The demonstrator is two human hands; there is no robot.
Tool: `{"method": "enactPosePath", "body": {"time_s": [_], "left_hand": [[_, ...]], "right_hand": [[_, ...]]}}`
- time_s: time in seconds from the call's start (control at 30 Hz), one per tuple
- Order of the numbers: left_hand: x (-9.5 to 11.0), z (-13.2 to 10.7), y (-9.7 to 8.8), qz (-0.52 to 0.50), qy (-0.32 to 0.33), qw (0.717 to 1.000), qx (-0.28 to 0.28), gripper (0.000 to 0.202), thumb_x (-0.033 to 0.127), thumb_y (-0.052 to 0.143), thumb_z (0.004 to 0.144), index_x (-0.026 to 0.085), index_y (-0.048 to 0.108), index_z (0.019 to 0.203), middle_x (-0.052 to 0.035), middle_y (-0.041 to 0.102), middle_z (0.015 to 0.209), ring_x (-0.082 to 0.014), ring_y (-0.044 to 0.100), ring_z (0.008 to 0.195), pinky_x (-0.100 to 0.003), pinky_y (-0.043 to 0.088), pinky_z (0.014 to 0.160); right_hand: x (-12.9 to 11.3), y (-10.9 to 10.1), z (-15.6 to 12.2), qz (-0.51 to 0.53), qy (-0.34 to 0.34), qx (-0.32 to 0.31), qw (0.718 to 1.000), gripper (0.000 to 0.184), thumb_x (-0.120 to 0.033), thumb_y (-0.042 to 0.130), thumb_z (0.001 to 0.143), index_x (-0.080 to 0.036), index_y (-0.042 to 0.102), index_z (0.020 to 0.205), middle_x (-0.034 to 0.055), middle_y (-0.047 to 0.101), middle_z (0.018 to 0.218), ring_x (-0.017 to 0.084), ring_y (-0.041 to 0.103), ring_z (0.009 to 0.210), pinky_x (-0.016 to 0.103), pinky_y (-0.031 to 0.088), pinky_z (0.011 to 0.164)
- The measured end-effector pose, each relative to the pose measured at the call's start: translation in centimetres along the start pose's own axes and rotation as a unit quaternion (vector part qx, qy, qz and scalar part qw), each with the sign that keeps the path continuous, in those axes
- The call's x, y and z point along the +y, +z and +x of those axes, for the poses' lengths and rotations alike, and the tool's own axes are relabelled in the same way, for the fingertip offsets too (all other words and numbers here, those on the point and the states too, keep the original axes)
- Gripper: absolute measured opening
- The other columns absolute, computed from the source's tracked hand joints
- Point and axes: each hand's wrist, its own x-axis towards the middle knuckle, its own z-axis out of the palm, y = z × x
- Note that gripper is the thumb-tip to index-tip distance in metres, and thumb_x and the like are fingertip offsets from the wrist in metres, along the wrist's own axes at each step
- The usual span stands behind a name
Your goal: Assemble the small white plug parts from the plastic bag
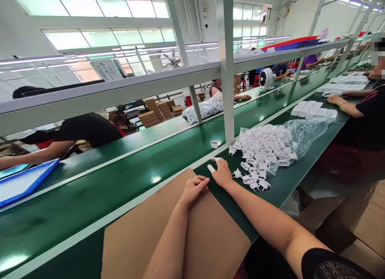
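Note:
My left hand (194, 189) rests on the far edge of a brown cardboard sheet (168, 227), fingers curled loosely, nothing visible in it. My right hand (221, 172) lies just beyond it on the green bench (282, 182), fingers together, with white tape on a fingertip; whether it holds anything I cannot make out. Just right of that hand lies a spill of small white plastic plug parts (254, 178), running into a torn clear bag (279, 144) full of them. A single white part (214, 144) sits alone on the green conveyor belt (120, 178).
A grey upright post (227, 70) and a shelf rail stand behind the belt. A person in black (363, 110) works at the right with white boxes (313, 108). Across the belt another person's arm (36, 154) reaches beside a blue tray (21, 182). A small fan (266, 77) stands farther back.

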Motion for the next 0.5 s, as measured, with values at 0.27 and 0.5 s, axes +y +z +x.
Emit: {"method": "enactPosePath", "body": {"time_s": [0.27, 0.5], "left_hand": [[0.2, 0.0, 0.0, 0.003, 0.005, 1.0, 0.015, 0.042, 0.059, 0.072, 0.081, 0.019, 0.075, 0.065, -0.0066, 0.072, 0.103, -0.0201, 0.063, 0.09, -0.029, 0.047, 0.075], [-0.5, 0.4, 0.2, -0.037, 0.006, 0.999, 0.016, 0.042, 0.06, 0.074, 0.078, 0.018, 0.074, 0.08, -0.0037, 0.07, 0.079, -0.0163, 0.06, 0.071, -0.028, 0.045, 0.068]], "right_hand": [[1.9, -0.3, 0.3, -0.165, 0.03, 0.061, 0.984, 0.054, -0.03, 0.057, 0.093, -0.009, 0.051, 0.142, 0.0208, 0.043, 0.154, 0.035, 0.027, 0.149, 0.049, 0.019, 0.12], [2.3, 0.6, 2.0, -0.292, 0.045, 0.017, 0.955, 0.056, -0.03, 0.05, 0.096, -0.006, 0.046, 0.146, 0.0227, 0.036, 0.157, 0.036, 0.012, 0.155, 0.047, 0.01, 0.122]]}}
